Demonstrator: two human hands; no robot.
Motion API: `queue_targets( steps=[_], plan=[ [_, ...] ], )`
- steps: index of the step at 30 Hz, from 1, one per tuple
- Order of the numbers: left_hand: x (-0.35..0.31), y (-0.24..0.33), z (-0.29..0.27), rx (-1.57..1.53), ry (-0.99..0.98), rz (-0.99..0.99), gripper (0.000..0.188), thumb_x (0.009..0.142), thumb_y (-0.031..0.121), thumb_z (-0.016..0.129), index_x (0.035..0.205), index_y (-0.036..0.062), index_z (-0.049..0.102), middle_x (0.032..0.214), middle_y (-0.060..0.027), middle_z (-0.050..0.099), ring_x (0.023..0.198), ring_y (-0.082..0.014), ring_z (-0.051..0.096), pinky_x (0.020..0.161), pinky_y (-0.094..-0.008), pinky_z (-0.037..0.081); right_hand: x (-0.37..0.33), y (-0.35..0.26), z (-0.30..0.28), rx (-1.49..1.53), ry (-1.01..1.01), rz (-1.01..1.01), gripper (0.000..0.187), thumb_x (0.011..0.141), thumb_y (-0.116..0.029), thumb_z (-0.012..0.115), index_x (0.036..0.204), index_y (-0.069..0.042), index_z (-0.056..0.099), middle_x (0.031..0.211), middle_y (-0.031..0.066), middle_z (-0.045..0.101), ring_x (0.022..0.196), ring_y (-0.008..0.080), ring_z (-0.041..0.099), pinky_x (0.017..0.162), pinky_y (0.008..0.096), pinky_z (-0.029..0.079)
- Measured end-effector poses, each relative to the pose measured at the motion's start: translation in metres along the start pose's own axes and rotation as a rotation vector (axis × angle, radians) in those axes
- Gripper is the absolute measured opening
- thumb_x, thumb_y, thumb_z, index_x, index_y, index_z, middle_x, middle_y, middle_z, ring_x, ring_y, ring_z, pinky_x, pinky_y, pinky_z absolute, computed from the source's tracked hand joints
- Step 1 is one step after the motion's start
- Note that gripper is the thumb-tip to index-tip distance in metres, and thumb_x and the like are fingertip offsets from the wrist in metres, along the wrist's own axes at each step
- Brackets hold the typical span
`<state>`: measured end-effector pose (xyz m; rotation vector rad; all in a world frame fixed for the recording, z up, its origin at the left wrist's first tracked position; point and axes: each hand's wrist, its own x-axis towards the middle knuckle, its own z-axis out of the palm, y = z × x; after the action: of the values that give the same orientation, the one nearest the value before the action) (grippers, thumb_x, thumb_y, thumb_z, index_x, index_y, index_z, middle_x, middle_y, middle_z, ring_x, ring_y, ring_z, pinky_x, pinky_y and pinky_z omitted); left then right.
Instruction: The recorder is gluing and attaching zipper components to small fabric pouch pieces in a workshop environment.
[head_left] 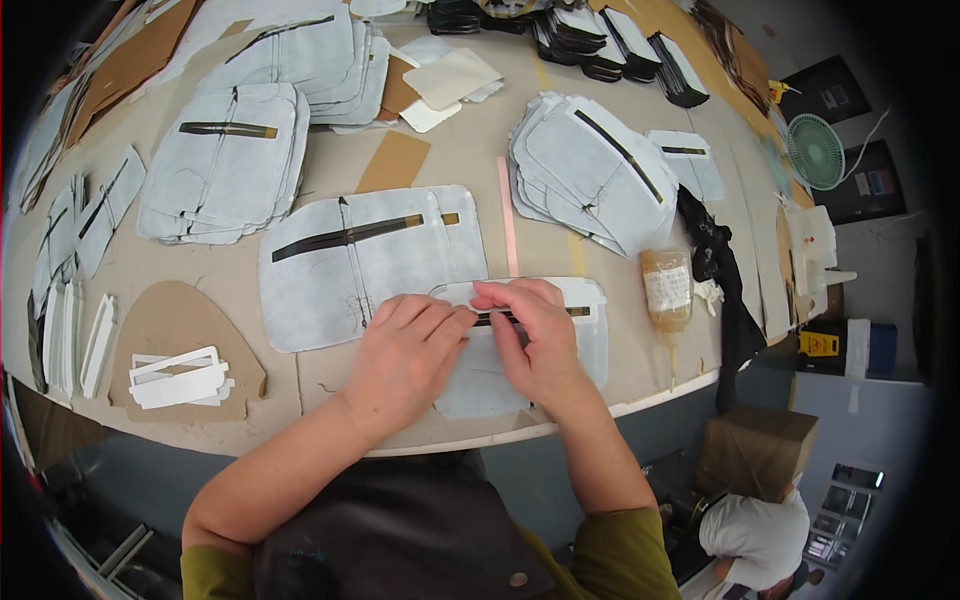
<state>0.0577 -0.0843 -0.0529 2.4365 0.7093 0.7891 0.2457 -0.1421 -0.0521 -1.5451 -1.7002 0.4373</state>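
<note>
A light grey, round-cornered panel (590,350) with a dark strip (579,312) set across its upper part lies at the table's front edge. My left hand (405,350) rests over its left side, fingers drawn together and tips at the strip; its thumb and anything between the fingertips are hidden. Beside it, my right hand (545,340) is curved over the strip, thumb and forefinger apart, with nothing visible held between them. The fingertips of both hands almost meet. Just left of them lies a larger grey panel (310,290) with its own dark strip and a loose thread.
Stacked grey panels stand at the back left (220,210) and back right (550,150). A squeeze bottle of amber liquid (667,285) is right of my hands, near a black cloth (738,330). White frames lie on a brown card (165,310) at left. A person (755,540) is at lower right.
</note>
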Motion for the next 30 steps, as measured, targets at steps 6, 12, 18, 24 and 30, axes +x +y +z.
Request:
queue_targets(
  steps=[6, 12, 18, 24, 30],
  plan=[
    [0.000, -0.001, 0.000, 0.035, 0.006, 0.024, 0.036, 0.078, 0.003, 0.074, 0.113, 0.0041, 0.065, 0.104, -0.0078, 0.066, 0.100, -0.0266, 0.061, 0.092, -0.0413, 0.043, -0.006, 0.006, -0.013, 0.013, 0.155, 0.174, 0.038, 0.083, 0.008, 0.061, 0.118, -0.007, 0.067, 0.102, 0.0059, 0.074, 0.098, 0.0256, 0.062, 0.091, 0.0373, 0.046],
    [0.010, -0.001, -0.007, 0.044, -0.069, -0.001, 0.033, 0.079, 0.002, 0.069, 0.113, 0.0036, 0.066, 0.103, -0.0080, 0.066, 0.100, -0.0272, 0.061, 0.091, -0.0404, 0.044, -0.006, 0.022, -0.030, -0.034, 0.135, 0.165, 0.033, 0.080, 0.005, 0.071, 0.111, -0.008, 0.068, 0.092, 0.0049, 0.075, 0.088, 0.0241, 0.067, 0.086, 0.0367, 0.049],
    [0.025, 0.007, 0.005, 0.041, -0.102, 0.076, 0.037, 0.079, 0.002, 0.062, 0.115, 0.0028, 0.066, 0.110, -0.0081, 0.066, 0.104, -0.0267, 0.061, 0.093, -0.0394, 0.047, 0.004, 0.028, -0.032, 0.037, 0.084, 0.202, 0.028, 0.079, 0.002, 0.076, 0.105, -0.008, 0.070, 0.086, 0.0056, 0.073, 0.080, 0.0210, 0.070, 0.073, 0.0330, 0.054],
    [0.019, 0.012, 0.023, 0.042, -0.111, 0.130, 0.042, 0.080, 0.004, 0.059, 0.122, 0.0017, 0.064, 0.119, -0.0096, 0.066, 0.108, -0.0260, 0.062, 0.094, -0.0387, 0.048, 0.009, 0.027, -0.030, 0.022, 0.046, 0.270, 0.026, 0.079, 0.006, 0.076, 0.104, -0.002, 0.070, 0.091, 0.0075, 0.071, 0.080, 0.0156, 0.070, 0.074, 0.0281, 0.056],
    [0.019, 0.010, 0.028, 0.025, -0.058, 0.109, 0.044, 0.080, 0.003, 0.061, 0.124, 0.0009, 0.062, 0.113, -0.0117, 0.068, 0.102, -0.0272, 0.063, 0.091, -0.0397, 0.049, 0.001, 0.030, -0.024, -0.024, 0.123, 0.217, 0.026, 0.079, 0.004, 0.077, 0.103, -0.003, 0.071, 0.089, 0.0073, 0.072, 0.080, 0.0149, 0.070, 0.076, 0.0275, 0.055]
  ],
)
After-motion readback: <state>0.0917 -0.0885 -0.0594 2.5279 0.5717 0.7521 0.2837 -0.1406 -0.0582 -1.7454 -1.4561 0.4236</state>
